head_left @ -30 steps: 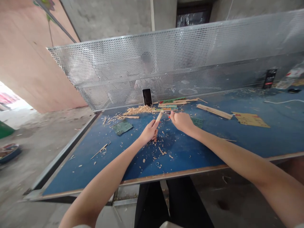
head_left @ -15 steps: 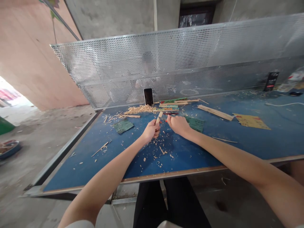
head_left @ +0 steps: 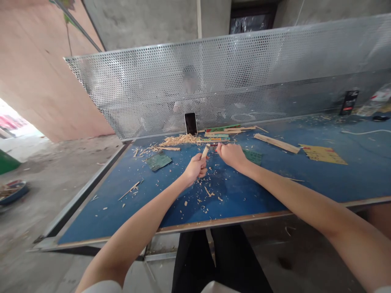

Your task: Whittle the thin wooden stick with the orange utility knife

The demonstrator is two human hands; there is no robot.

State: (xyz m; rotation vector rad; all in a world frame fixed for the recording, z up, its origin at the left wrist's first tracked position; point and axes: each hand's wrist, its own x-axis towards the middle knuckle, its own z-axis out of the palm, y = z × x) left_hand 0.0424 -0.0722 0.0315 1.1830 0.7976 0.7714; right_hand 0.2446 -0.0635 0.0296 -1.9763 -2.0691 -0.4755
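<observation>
My left hand is wrapped round a short, pale wooden stick, whose upper end sticks out of the fist, tilted up and to the right. Just right of it, my right hand is closed on what looks like a small knife; its handle is hidden in the fist and its thin blade reaches the stick's top end. Wood shavings lie scattered on the blue tabletop below both hands. Behind them is a heap of shavings.
A phone leans on the perforated metal screen. Wood strips, a flat wooden piece, green sandpaper and a yellow sheet lie around. A black box and a plastic bottle stand far right.
My right hand has moved slightly right and up, bringing the blade towards the stick's top end. My left hand keeps its grip nearly in place.
</observation>
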